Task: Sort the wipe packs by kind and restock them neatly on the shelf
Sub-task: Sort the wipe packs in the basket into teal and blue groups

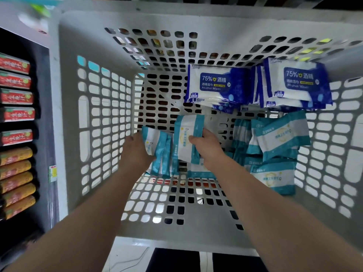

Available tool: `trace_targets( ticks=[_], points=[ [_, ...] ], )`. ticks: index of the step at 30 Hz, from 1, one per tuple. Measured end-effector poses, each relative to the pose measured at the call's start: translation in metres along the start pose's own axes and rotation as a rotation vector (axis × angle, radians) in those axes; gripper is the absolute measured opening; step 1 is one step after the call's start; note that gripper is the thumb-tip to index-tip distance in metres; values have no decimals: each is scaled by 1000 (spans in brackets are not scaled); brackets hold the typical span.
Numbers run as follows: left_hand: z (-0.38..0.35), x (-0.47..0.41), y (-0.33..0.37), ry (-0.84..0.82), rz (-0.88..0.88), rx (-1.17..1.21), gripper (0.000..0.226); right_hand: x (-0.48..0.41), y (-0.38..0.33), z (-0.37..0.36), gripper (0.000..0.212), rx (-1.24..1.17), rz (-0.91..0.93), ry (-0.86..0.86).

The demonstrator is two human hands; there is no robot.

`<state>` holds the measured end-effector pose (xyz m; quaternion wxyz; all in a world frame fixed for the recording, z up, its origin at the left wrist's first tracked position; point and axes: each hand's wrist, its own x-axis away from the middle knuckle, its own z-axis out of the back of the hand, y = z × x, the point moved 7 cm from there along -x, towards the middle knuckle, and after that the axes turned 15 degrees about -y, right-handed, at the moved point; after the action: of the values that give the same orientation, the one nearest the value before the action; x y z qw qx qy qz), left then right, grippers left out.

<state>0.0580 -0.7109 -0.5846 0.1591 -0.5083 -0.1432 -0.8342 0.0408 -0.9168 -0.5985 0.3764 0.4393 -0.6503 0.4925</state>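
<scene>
Both forearms reach down into the white perforated basket (66, 99), from its near rim toward mid-floor.

Left hand (135, 152): fingers curled round a small bunch of teal wipe packs (160, 154) standing on edge, left of basket centre. Probably three packs, but the edges blur, so the count is unsure.

Right hand (208, 148): grips a single teal wipe pack (186, 134), face up at basket centre, thumb on top. Its long axis runs near-to-far, tipped slightly right. It lies just beside the left-hand bunch, edges nearly touching.

Key relation: the two held lots sit side by side with their long axes roughly parallel. Judged next step is to slide the single pack left onto the bunch, which needs little rotation.

Right of basket centre, against the right wall, is a loose teal pile (279, 142), with packs overlapping at mixed angles. The right hand is the nearer one.

Along the basket's far wall are blue alcohol wipe packs (216, 85), flat and label up. A second blue stack (294, 83) sits in the far right corner. Both are well apart from the hands and already separate from the teal kind.

Outside the basket's left wall are shelf rows of red packets (16, 97), with yellow packets (16, 181) nearer. No wipe slot is visible there.
</scene>
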Motion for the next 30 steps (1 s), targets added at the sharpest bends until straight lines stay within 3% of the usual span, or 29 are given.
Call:
trace_targets(
  ticks=[4, 8, 10, 14, 17, 20, 22, 27, 30],
  points=[
    [-5, -3, -3, -102, 21, 27, 47, 5, 0, 3, 25, -20, 11, 1],
    [-1, -2, -5, -79, 56, 147, 73, 9, -1, 4, 29, -13, 13, -15],
    [-4, -2, -8, -132, 72, 271, 73, 11, -2, 4, 29, -9, 20, -13],
    [-7, 3, -1, -242, 5, 435, 56, 18, -6, 10, 28, -29, 55, 41],
    [-6, 10, 12, -354, -45, 668, 45, 24, -9, 10, 27, -38, 61, 6],
    [-6, 18, 34, -472, -94, 870, 21, 32, -10, 13, 25, -61, 81, -21],
    [-7, 22, 50, -520, -138, 953, 19, 37, -10, 20, 25, -75, 98, -13],
    [-17, 33, 89, -594, -306, 968, 33, 47, -6, 35, 25, -35, 110, 64],
    [-29, 36, 109, -580, -370, 698, 49, 59, -13, 44, 42, 352, 107, 189]
  ],
)
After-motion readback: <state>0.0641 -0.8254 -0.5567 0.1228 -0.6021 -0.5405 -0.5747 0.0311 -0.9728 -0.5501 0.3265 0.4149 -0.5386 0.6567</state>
